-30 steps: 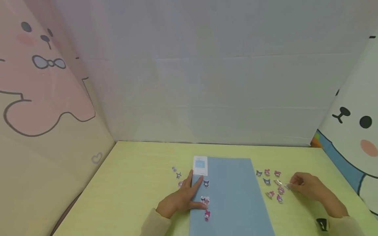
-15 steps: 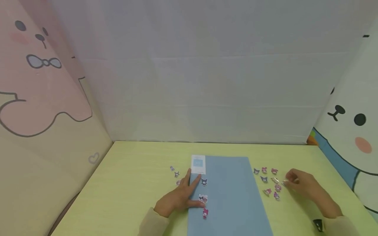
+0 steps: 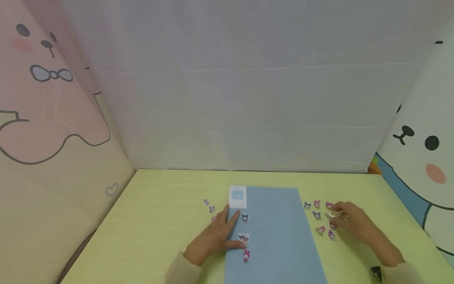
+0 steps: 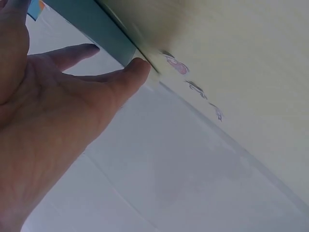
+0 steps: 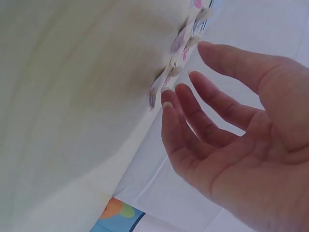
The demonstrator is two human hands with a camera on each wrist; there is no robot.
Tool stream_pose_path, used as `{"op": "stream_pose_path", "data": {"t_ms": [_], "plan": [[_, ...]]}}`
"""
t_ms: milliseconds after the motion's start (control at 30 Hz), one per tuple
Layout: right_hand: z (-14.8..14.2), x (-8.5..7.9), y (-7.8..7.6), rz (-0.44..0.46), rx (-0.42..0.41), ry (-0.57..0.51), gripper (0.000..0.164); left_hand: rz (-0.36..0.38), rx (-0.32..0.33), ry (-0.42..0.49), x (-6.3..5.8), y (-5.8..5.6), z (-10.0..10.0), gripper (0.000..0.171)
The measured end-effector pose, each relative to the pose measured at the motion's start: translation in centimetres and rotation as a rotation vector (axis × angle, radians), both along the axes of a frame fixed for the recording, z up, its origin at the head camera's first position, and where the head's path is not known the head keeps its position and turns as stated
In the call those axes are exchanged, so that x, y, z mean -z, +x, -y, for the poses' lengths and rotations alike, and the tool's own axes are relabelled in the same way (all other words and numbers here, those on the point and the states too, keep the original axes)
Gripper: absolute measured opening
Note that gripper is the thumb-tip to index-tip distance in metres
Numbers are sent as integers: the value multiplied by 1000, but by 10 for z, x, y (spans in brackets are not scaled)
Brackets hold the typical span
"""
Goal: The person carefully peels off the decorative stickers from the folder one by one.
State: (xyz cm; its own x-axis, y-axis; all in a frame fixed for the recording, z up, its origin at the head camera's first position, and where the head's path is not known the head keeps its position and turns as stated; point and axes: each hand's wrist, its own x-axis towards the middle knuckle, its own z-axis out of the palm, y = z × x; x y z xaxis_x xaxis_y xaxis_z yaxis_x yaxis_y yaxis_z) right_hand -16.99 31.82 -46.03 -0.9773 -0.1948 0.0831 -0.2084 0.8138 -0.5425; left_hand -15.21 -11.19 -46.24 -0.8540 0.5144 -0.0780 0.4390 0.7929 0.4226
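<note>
My left hand [image 3: 216, 236] rests with spread fingers on the left edge of a flat blue folder-like sheet [image 3: 280, 236], which has a white label [image 3: 237, 197] at its top corner. Three small cartoon stickers lie on the sheet near those fingers: a dark one [image 3: 245, 217], a pale pair [image 3: 243, 237] and a pink one [image 3: 246, 255]. On the right, my right hand [image 3: 352, 221] reaches over several loose stickers [image 3: 317, 215], its fingertips at a shiny one [image 3: 330, 215]. In the right wrist view, thumb and fingers stand apart, loosely bent; contact there cannot be told.
More small stickers [image 3: 211, 209] lie left of the sheet, one partly hidden by the left hand. The pale yellow table [image 3: 166, 221] ends at a white cloth backdrop [image 3: 248, 118]. A small black object [image 3: 376, 273] sits at the right sleeve.
My right hand has moved left, from the outer edge of the loose stickers to over them, now covering some. The left hand keeps its place on the sheet. The head view has shifted slightly.
</note>
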Motion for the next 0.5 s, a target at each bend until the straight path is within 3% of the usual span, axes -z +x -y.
{"op": "stream_pose_path", "data": {"t_ms": [233, 400, 500], "plan": [[11, 8, 4, -102, -103, -19, 26, -120, 22, -39, 4, 3, 1, 95], [19, 11, 7, -194, -167, 0, 27, -138, 45, -48, 2, 6, 1, 88], [25, 9, 9, -178, -170, -12, 28, -139, 49, -50, 1, 8, 0, 84]]}}
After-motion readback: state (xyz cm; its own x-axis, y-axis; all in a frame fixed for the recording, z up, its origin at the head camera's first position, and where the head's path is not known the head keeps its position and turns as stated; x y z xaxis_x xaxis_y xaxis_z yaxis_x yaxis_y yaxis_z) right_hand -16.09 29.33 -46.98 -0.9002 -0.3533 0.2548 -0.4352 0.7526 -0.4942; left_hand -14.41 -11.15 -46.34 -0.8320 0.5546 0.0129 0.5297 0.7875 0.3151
